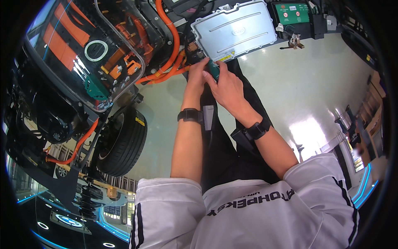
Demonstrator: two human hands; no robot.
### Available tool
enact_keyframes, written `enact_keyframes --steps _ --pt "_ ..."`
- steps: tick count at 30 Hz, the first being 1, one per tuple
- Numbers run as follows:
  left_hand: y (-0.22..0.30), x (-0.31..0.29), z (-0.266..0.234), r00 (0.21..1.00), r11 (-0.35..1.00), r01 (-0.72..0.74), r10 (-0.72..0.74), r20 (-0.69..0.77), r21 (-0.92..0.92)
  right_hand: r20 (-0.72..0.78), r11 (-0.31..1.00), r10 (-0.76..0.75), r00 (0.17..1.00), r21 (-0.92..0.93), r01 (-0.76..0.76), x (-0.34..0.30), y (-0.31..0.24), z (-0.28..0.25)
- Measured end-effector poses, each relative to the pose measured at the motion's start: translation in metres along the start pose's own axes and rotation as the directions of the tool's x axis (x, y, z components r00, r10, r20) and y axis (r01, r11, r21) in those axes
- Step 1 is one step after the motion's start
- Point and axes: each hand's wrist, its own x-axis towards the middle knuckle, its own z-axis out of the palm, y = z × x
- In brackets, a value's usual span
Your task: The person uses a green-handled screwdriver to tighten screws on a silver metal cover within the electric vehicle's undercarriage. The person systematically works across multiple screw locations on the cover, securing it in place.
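Note:
My right hand [228, 89] is closed round a dark green tool handle [214, 70], with its upper end at the near edge of a flat silver metal housing [236, 32]. What sort of tool it is, I cannot tell. Just left of the handle, my left hand [195, 81] has its fingers bent and drawn together at the housing's lower left corner. Whatever those fingers grip is hidden. Orange cables [175, 45] run down past this corner and bend off to the left, close to my left fingertips. A yellow label [226, 57] sits on the housing's near edge.
At left, a clear-edged case [143, 68] covers orange parts and a green tool holder [96, 88]. Below it stand a tyre [124, 143] and a coil spring [88, 199]. A green panel [293, 14] and a small metal bracket [294, 41] lie right of the housing.

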Motion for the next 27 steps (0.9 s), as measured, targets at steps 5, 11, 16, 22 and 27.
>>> enact_keyframes --steps 5,11,16,22,27 --pt "0.006 -0.004 0.002 0.989 0.984 0.148 -0.147 -0.018 0.100 0.076 0.994 -0.096 0.993 -0.045 0.099 -0.001 0.004 -0.006" --pt "-0.004 -0.004 0.001 0.998 0.975 0.034 -0.024 0.051 -0.222 0.127 0.993 0.119 0.985 -0.008 -0.119 0.002 -0.003 -0.002" --pt "0.006 -0.005 0.005 0.997 0.997 0.074 -0.074 -0.015 -0.014 -0.006 0.997 -0.078 0.997 0.020 0.078 -0.003 0.005 0.000" --pt "0.003 -0.006 0.001 0.997 0.987 0.053 -0.045 0.057 -0.149 -0.011 1.000 0.019 1.000 -0.008 -0.020 -0.001 0.009 0.005" --pt "-0.001 0.005 0.000 0.988 0.999 0.025 -0.028 -0.149 -0.020 0.028 0.996 -0.090 0.996 -0.011 0.091 -0.005 0.006 -0.003"
